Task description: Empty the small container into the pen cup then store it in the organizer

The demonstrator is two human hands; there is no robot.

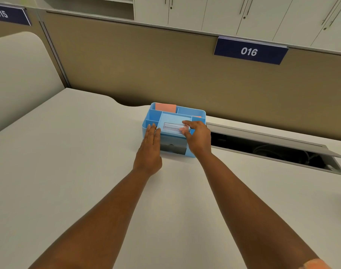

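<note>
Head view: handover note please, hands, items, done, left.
Left hand: open, flat against the blue organizer's front left edge, steadying it.
Right hand: fingertips on the clear small container, which lies in the organizer's front tray.
Pink notes stand in the back compartment. Pen cup not in view.
Done: container looks placed; emptying can't be confirmed.
Left: release, withdraw both hands.
</note>
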